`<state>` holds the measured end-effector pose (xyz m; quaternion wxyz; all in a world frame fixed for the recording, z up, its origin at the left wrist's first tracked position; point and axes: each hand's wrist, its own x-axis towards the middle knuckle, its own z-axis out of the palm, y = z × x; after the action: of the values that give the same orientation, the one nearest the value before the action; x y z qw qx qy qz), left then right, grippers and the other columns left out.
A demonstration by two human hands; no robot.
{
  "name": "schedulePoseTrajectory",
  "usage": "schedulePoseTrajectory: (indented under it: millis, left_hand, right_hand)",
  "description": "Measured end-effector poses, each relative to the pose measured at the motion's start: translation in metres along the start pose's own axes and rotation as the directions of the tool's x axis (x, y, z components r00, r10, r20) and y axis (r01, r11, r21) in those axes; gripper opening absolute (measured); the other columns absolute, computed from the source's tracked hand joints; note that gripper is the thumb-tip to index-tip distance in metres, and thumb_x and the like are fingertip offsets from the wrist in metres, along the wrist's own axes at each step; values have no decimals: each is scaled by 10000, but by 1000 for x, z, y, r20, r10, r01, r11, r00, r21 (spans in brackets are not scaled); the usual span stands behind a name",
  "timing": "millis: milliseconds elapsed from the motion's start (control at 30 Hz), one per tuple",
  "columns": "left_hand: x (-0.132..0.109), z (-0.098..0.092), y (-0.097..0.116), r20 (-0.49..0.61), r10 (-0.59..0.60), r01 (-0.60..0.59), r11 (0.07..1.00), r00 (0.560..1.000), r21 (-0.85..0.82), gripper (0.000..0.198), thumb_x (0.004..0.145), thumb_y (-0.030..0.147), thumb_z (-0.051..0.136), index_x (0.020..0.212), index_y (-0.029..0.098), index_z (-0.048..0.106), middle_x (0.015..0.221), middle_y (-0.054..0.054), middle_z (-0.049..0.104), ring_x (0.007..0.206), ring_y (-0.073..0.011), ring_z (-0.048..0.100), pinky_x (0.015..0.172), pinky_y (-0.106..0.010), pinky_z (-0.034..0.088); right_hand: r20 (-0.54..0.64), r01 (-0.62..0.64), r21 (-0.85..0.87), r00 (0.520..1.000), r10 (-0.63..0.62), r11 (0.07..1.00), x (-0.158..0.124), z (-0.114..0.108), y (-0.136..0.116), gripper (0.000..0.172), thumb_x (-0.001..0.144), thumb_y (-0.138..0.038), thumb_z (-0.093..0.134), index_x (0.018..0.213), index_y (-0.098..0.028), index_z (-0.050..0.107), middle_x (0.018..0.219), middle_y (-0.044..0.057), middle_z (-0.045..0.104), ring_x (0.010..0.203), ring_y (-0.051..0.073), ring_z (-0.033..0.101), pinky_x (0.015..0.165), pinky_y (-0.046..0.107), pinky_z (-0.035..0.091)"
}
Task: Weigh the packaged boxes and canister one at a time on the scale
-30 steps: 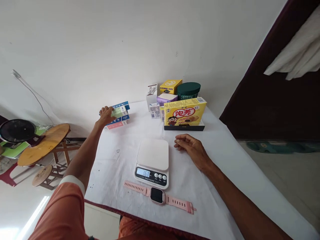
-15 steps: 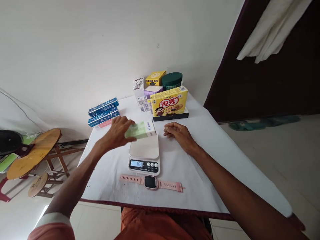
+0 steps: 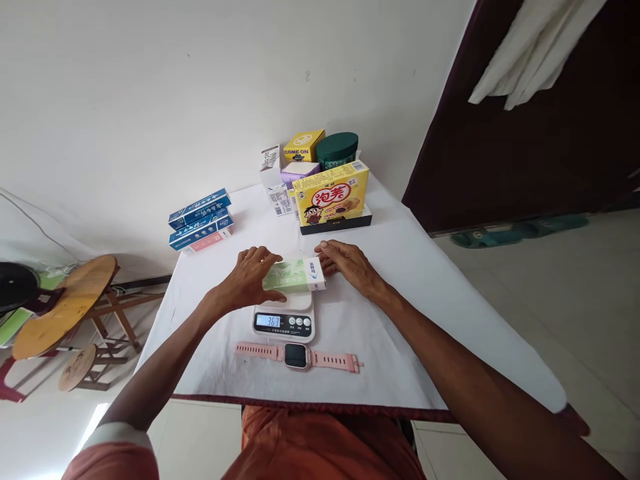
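My left hand (image 3: 257,277) grips the left end of a green and white toothpaste box (image 3: 293,276), thumb in front and fingers behind. The box lies crosswise over the upper part of a white kitchen scale (image 3: 300,302); whether it rests on the plate I cannot tell. The scale's lit display (image 3: 269,321) reads 363. Beside the box's right end is my right hand (image 3: 350,267), its fingers loosely apart and holding nothing. In front of the scale lies a pink-strapped smartwatch (image 3: 296,356), stretched out flat.
Blue toothpaste boxes (image 3: 200,217) and a pink-white box (image 3: 210,240) stand at the table's left. Behind the scale are a yellow snack box (image 3: 333,193), a yellow "COME ON" box (image 3: 304,143), a purple box (image 3: 300,175), a white box (image 3: 271,165) and a green-lidded tub (image 3: 337,150).
The toothpaste box has moved right and nearer to me over the scale, with my left hand on it. My right hand has come closer to its right end. The display still reads 363.
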<state>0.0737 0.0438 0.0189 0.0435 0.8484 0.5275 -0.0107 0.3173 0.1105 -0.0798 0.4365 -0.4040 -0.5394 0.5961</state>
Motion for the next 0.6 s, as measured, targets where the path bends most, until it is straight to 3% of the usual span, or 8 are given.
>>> schedulePoseTrajectory:
  millis: [167, 333, 600]
  left_hand:
    - [-11, 2, -7, -19, -42, 40, 996, 999, -76, 729, 773, 512, 882, 1395, 283, 580, 1307, -124, 631, 1199, -351, 570, 1054, -566, 453]
    - [-22, 4, -15, -22, -88, 85, 989, 996, -123, 717, 775, 485, 879, 1396, 282, 585, 1298, -113, 638, 1187, -344, 582, 1060, -564, 452]
    - [-36, 4, -22, -12, -120, 116, 979, 993, -167, 709, 787, 507, 864, 1398, 300, 570, 1288, -103, 639, 1202, -340, 581, 1069, -550, 446]
  right_hand:
    - [4, -73, 33, 997, 73, 997, -3, 2, -4, 673, 800, -861, 658, 979, -213, 695, 820, 92, 772, 683, 245, 732, 612, 360, 606]
    - [5, -192, 134, 981, 193, 972, -4, 3, -9, 627, 860, -811, 645, 1024, -206, 647, 782, 102, 772, 689, 248, 747, 665, 360, 627]
    - [41, -221, 185, 975, 217, 958, -4, 6, -7, 614, 893, -785, 628, 1056, -193, 654, 877, 137, 794, 787, 261, 770, 771, 381, 648]
